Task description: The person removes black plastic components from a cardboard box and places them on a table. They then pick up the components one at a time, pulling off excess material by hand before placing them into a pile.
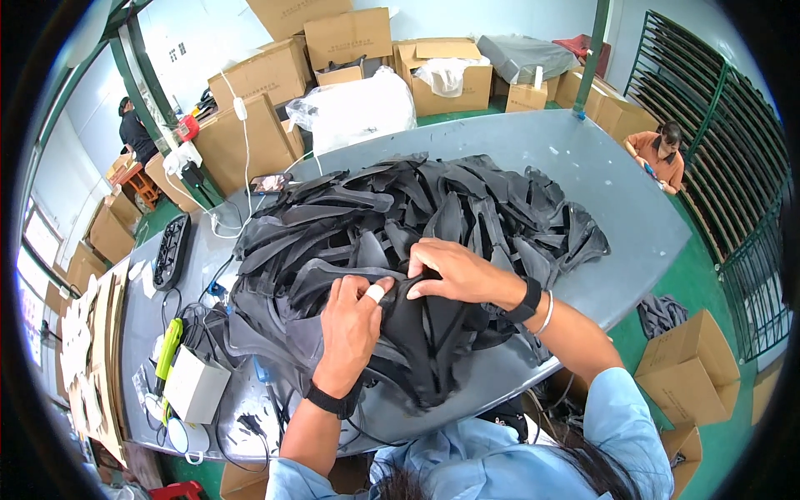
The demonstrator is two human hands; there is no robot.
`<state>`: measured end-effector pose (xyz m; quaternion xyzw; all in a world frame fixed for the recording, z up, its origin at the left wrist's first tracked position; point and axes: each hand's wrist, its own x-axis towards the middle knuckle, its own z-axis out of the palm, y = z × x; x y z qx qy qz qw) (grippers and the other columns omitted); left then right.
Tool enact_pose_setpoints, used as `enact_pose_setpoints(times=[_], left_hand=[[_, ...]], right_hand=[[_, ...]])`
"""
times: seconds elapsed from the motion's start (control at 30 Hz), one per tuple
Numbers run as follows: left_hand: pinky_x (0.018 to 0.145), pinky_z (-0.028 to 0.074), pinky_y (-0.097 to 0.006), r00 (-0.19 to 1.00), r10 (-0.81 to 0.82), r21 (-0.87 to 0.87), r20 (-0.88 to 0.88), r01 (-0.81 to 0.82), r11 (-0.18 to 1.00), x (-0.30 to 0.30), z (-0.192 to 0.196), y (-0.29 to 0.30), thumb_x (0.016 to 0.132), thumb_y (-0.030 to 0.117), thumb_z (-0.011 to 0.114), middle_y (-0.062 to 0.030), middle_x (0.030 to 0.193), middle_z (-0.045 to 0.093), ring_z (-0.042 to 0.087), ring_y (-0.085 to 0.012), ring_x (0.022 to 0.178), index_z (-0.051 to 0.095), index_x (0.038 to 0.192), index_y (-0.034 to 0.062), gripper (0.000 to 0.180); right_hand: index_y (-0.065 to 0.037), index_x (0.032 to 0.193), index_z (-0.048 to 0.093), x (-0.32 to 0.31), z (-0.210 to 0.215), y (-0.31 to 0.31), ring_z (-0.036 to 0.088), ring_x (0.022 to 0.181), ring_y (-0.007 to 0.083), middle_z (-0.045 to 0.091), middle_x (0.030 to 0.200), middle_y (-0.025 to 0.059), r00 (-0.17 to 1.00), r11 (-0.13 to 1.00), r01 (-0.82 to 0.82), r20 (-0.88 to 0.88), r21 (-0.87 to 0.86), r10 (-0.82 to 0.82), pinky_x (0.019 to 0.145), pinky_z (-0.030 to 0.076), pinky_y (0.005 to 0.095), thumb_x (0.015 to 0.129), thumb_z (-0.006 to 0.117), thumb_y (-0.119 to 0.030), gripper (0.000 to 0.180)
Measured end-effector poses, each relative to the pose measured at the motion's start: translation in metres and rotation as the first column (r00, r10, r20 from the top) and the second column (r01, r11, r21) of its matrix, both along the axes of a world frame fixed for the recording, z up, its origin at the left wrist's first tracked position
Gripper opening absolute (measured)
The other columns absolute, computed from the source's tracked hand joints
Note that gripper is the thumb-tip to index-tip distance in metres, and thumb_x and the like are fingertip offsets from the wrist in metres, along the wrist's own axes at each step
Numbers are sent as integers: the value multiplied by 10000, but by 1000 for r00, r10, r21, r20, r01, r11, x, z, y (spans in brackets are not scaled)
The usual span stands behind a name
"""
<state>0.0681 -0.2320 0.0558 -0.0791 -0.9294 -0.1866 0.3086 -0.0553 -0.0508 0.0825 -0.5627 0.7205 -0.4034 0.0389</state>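
Observation:
A large heap of dark grey, thin curved pieces (333, 208) covers the middle of the table; they look like moulded rubber or plastic, and their exact kind is unclear. At the near side of the heap, one black curved piece (437, 350) hangs down toward the table's front edge. My right hand (457, 271) pinches its upper edge between thumb and fingers. Close beside it, my left hand (352, 321) has its fingers closed at the same edge, with a white wrap (375, 293) round one finger. The fingertips of both hands nearly meet, and what lies right between them is partly hidden.
At the left of the grey table (642, 225) lie a black power strip (171, 252), a yellow-green tool (169, 354), a white box (197, 386), a white mug (187, 437) and tangled cables. Cardboard boxes (450, 87) stand behind. One person (661, 154) sits at the right; another (135, 132) stands far left.

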Motion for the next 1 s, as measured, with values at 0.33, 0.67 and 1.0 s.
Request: enact_pose_setpoints(times=[0.33, 0.67, 1.0], left_hand=[[662, 458, -378, 915, 373, 58, -154, -368, 928, -9, -1, -44, 743, 24, 657, -87, 847, 534, 544, -274, 796, 649, 943, 60, 203], [748, 444, -340, 783, 373, 62, -498, -397, 916, 15, 44, -29, 742, -55, 662, -116, 943, 597, 564, -253, 851, 618, 1135, 57, 411], [748, 463, -374, 975, 109, 221, -193, -65, 973, 36, 29, 23, 759, 79, 717, -128, 855, 584, 587, -303, 812, 592, 961, 10, 247]], right_hand=[[-36, 758, 491, 81, 1, 35, 538, 728, 261, 534, 764, 88, 971, 921, -130, -236, -367, 43, 679, 430, 377, 746, 726, -85, 240], [-41, 899, 546, 29, -9, 77, 591, 968, 199, 626, 936, 86, 963, 948, 166, 252, -271, -97, 950, 407, 356, 848, 642, -97, 123], [-51, 924, 511, 14, -16, 82, 531, 1082, 209, 615, 976, 86, 824, 786, 315, 564, -533, 53, 956, 390, 354, 866, 629, -84, 136]])
